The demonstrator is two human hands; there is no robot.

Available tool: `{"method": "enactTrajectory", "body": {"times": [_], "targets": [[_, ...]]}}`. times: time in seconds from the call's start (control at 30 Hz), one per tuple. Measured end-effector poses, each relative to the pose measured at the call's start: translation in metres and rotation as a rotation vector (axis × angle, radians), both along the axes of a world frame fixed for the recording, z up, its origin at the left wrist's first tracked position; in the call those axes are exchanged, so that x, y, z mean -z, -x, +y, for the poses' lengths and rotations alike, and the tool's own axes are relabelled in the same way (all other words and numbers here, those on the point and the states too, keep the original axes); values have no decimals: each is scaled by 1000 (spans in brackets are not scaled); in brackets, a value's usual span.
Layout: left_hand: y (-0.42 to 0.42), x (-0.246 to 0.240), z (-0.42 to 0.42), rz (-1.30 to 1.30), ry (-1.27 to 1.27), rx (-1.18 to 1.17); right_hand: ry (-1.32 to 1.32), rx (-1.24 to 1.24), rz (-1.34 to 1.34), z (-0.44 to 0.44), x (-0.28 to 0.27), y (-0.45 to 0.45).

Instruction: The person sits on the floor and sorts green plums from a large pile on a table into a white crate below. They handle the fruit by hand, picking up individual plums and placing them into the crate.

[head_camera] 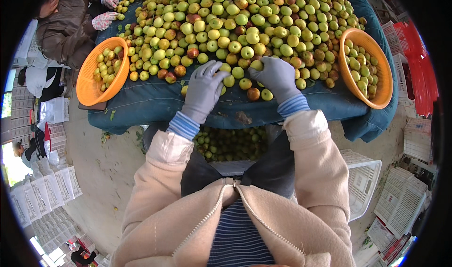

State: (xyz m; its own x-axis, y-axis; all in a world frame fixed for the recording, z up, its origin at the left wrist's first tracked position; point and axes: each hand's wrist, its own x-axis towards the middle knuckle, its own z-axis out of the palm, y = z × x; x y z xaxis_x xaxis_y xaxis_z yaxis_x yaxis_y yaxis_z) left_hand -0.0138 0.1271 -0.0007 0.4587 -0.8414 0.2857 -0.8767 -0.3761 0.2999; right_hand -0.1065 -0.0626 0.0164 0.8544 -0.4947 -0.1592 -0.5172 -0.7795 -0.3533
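Observation:
Green and reddish-brown jujubes (247,52) lie in a large heap on a table covered with dark blue cloth (226,106). My left hand (206,86), in a grey glove with a blue ribbed cuff, is at the near edge of the heap, its fingers curled at some jujubes; whether it grips one is hidden. My right hand (276,77), gloved alike, has a yellow-green jujube (256,65) between thumb and fingers. Several loose jujubes lie between the two hands. An orange plastic basket (84,86) holding jujubes stands to the left, and another orange basket (386,86) to the right.
Below the table edge, between my knees, is a container of jujubes (231,145). A white plastic crate (367,182) stands at the right on the floor. At the upper left a co-worker's gloved hands (104,20) reach small jujubes. Stacked crates (400,200) line the right side.

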Motion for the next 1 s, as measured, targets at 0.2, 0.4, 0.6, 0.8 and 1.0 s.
{"method": "enactTrajectory", "body": {"times": [0.2,0.4,0.6,0.8,1.0], "targets": [[-23,-4,-58,120,96,-91,-1304,314,-448,-11,11,47],[-25,13,-67,455,169,-104,-1547,437,-562,18,30,72],[-18,18,-42,1228,490,210,-1823,504,-599,32,32,56],[6,22,-38,1742,690,338,-2073,603,-678,34,39,57],[27,18,-46,1366,473,399,-1747,514,-894,45,53,64]]}}
